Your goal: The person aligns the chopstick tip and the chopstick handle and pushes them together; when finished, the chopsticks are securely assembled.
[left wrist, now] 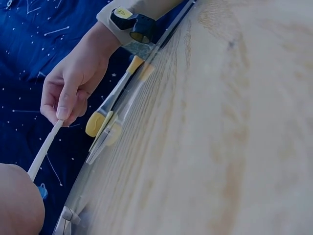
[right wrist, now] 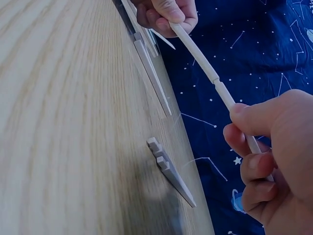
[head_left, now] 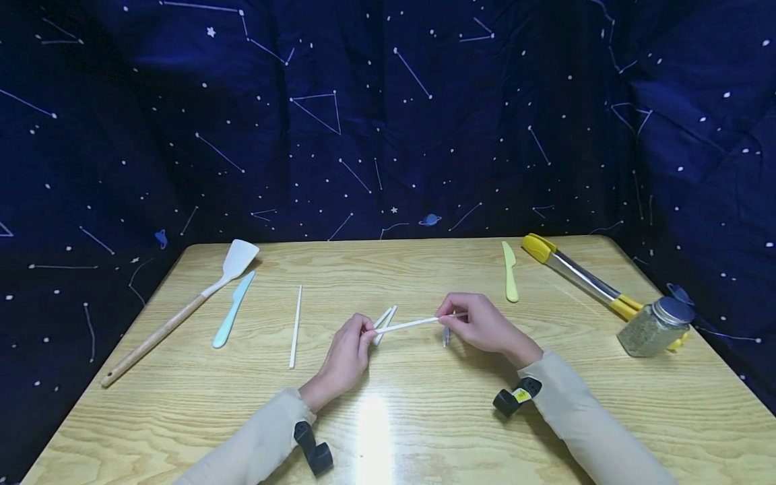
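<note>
A thin white chopstick is held slightly raised between the two hands, with a small step along its length in the right wrist view. My left hand pinches its left end between thumb and fingers. The right hand grips the other end, which pokes out past the fingers. Beneath and between the hands lie two short white stick pieces with stepped ends. Partly hidden under the right hand is a small greyish object. Left of the hands rests a longer white chopstick.
On the left lie a white spatula with a wooden handle and a light blue knife. Toward the right are a yellow-green knife, yellow-ended metal tongs and a glass jar. A dark starry curtain hangs behind the table.
</note>
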`<state>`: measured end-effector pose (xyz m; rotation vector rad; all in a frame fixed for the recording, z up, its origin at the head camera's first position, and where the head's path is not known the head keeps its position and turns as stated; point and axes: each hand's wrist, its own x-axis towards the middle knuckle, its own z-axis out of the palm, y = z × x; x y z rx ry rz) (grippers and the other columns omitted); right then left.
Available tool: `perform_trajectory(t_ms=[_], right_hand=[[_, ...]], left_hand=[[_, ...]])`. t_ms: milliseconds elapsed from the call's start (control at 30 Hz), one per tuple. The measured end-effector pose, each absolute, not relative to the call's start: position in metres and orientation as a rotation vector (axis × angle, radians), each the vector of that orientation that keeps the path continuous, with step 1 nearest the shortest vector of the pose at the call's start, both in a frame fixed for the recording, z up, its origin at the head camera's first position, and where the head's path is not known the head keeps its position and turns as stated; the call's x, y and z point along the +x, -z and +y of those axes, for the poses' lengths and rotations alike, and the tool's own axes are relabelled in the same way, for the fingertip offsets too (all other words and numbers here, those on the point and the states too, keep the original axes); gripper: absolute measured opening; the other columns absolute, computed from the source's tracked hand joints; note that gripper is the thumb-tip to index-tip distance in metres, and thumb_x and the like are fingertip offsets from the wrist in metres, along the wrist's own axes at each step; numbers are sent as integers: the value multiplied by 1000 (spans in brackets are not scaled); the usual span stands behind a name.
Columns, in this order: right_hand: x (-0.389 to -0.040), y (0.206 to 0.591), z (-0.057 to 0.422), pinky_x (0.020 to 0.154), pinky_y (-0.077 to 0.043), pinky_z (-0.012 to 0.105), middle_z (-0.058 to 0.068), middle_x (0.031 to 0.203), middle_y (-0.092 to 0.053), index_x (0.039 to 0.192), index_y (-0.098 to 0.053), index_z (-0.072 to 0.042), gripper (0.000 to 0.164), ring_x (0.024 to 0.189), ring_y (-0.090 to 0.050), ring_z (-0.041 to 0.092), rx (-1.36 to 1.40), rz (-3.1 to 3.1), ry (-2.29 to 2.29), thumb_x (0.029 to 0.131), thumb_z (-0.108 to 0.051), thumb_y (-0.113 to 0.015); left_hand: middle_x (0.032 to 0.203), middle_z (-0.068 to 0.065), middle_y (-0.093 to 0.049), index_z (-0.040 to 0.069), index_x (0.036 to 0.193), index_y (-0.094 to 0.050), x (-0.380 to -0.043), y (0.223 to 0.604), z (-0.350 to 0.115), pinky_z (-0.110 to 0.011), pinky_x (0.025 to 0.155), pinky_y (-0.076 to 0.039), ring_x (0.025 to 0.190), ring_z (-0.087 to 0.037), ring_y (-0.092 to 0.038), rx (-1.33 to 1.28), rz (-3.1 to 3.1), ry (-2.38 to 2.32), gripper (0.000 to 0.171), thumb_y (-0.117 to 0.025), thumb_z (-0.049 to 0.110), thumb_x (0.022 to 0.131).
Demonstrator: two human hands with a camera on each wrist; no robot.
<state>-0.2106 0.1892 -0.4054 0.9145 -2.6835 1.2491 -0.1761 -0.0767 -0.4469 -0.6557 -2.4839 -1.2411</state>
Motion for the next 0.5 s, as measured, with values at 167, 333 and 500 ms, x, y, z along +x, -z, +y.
perform_trajectory(t_ms=[167,333,500], right_hand=[[-210,405,189,68,-51,23,1,83,-67,86,-68,-6,5,73,-55,6,945,-2666,-1186,89,-2,-66],[-210,402,187,72,-55,26,1,84,-68,86,-68,-7,6,76,-58,7,955,-2651,-1158,88,-2,-66],[-210,400,186,70,-54,25,1,83,-67,85,-68,-7,6,75,-57,8,942,-2648,-1147,87,-1,-66]], left_hand=[[79,-1,-51,4,90,-51,-175,448,-76,-22,61,-41,71,-9,-43,-677,-2478,1229,7,-57,5,93],[78,-3,-52,2,90,-52,-176,451,-77,-21,59,-41,68,-8,-43,-713,-2448,1253,7,-58,5,92],[75,-3,-52,1,90,-52,-177,451,-77,-19,57,-40,65,-6,-42,-713,-2434,1315,8,-60,5,91]])
